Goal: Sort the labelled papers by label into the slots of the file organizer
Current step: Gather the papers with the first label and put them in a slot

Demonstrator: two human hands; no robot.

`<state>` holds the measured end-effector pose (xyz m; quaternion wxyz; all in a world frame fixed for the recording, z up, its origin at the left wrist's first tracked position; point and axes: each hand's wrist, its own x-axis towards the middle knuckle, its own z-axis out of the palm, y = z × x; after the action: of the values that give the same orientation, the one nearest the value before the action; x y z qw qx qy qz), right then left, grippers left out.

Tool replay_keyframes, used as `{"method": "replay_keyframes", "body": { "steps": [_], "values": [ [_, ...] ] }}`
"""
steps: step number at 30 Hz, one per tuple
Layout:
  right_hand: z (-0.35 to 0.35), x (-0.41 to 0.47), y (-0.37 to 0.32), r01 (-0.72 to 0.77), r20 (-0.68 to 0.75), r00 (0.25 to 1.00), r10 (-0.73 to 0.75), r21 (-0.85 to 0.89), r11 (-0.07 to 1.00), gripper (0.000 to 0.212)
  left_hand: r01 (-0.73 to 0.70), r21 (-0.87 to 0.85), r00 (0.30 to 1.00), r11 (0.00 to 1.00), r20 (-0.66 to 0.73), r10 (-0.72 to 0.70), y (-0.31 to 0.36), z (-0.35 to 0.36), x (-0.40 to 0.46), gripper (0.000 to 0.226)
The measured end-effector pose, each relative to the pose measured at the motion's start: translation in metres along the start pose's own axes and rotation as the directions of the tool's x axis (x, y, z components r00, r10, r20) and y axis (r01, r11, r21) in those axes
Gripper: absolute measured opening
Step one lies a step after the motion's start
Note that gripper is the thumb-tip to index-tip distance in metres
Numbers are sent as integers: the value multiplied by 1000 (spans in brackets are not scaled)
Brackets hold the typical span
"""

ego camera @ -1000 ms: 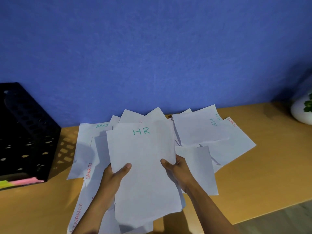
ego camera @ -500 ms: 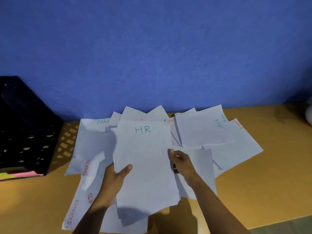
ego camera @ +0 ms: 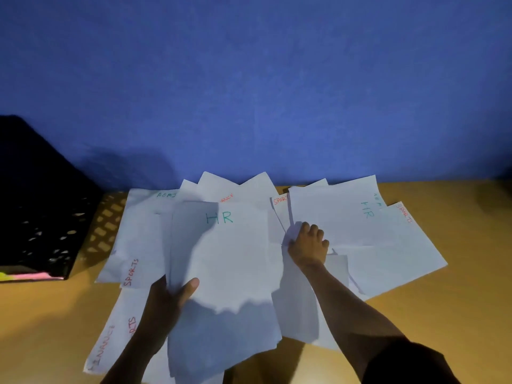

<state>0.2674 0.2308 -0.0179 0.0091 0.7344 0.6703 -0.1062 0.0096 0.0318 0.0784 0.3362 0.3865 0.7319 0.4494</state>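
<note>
My left hand holds a white sheet marked HR by its left edge, thumb on top, lifted over the spread of papers. My right hand has left that sheet and pinches the lower left corner of a second HR paper lying to the right. Around them lie several labelled sheets: ADMIN, SPORTS, FINANCE, and another SPORTS paper at far right. The black mesh file organizer stands at the left edge.
A wooden desk carries everything, backed by a blue wall. Pink and yellow sheets show at the organizer's base. My dark sleeve fills the lower right corner.
My right hand let go of the held HR sheet and reached up and right to the corner of the second HR paper. My left hand keeps the sheet alone.
</note>
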Motion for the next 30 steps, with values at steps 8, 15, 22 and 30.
{"method": "replay_keyframes", "body": {
  "steps": [8, 15, 22, 30],
  "values": [
    [-10, 11, 9, 61, -51, 997, -61, -1, 998, 39, 42, -14, 996, 999, -83, -43, -6, 1, 1, 63],
    [-65, -28, -7, 260, -325, 924, -204, 138, 956, 35, 52, 33, 996, 998, -77, -50, -22, 1, 2, 51],
    [-59, -128, -22, 775, -670, 613, -419, 405, 485, 20, 344, -150, 938, 927, 90, -333, -27, 11, 12, 10],
    [-20, -195, -9, 558, -411, 827, -383, 680, 476, 12, 434, -242, 901, 868, 120, -417, -50, 6, 18, 23]
  ]
}}
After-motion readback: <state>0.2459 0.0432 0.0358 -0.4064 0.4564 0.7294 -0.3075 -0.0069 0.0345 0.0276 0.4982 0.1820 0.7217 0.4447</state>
